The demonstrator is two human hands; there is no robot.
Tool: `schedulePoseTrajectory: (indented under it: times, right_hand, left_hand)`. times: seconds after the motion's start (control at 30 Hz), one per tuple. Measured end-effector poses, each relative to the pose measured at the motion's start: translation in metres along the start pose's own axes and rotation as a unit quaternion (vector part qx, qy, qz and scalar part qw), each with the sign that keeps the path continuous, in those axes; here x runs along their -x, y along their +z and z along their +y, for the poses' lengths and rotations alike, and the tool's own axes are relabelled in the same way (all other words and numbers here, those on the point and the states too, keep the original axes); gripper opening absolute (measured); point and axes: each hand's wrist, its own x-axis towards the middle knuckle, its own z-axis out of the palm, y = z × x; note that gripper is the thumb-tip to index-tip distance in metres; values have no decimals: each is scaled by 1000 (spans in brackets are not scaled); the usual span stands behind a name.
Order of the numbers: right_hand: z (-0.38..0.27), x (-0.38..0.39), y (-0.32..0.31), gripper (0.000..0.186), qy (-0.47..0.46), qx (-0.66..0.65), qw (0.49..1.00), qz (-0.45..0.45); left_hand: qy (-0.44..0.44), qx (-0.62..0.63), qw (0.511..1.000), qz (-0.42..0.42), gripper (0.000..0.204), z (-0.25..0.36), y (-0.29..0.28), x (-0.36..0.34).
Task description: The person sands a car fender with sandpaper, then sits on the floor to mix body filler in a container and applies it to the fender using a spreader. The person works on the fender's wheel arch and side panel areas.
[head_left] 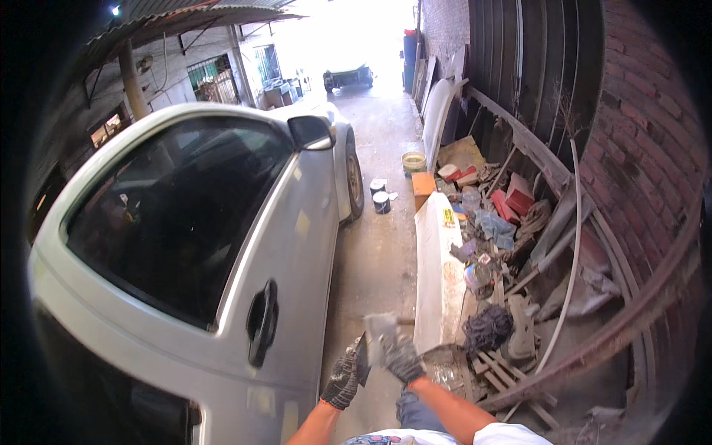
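Note:
My left hand (343, 380), in a dark grey knit glove, is closed around a dark, flat, blade-like plate (363, 359). Close beside it on the right, my gloved right hand (403, 361) grips a pale, flat, squarish plate (380, 331), smeared by motion. The two plates are side by side, at most a small gap apart; whether they touch I cannot tell. Both hands are in front of my body, to the right of a silver-white car (297, 297). Dull, pale patches mark its door below the window, around the black door handle (262, 323).
Two dark cans (381, 203) stand on the floor near the front wheel. Along the right lie a long white panel (437, 274), an orange box (423, 187), a yellowish bucket (414, 162) and a heap of scrap (493, 222). A curved pale pipe (575, 252) leans near the brick wall.

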Motion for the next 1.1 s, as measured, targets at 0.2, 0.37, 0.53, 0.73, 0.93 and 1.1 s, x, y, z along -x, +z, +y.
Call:
schedulePoseTrajectory:
  times: [0.2,0.37,0.53,0.73,0.93,1.1]
  right_hand:
    - [100,-86,46,38,71,-138,988,-2]
    - [141,-133,94,44,-59,-56,991,105]
    - [226,-211,188,47,67,-38,997,9]
    - [349,-363,229,42,504,-718,451,166]
    - [368,-487,212,30,416,-631,629,179]
    - [383,-532,237,37,188,-204,958,72]
  left_hand:
    - [-41,53,996,-56,46,28,37,-123]
    - [93,-91,991,-43,43,4,56,-229]
    - [96,-63,988,-107,38,-5,61,-348]
    - [-136,203,966,85,41,51,73,-518]
    - [-61,208,976,17,29,119,84,-624]
    - [-67,303,950,25,43,140,84,-693]
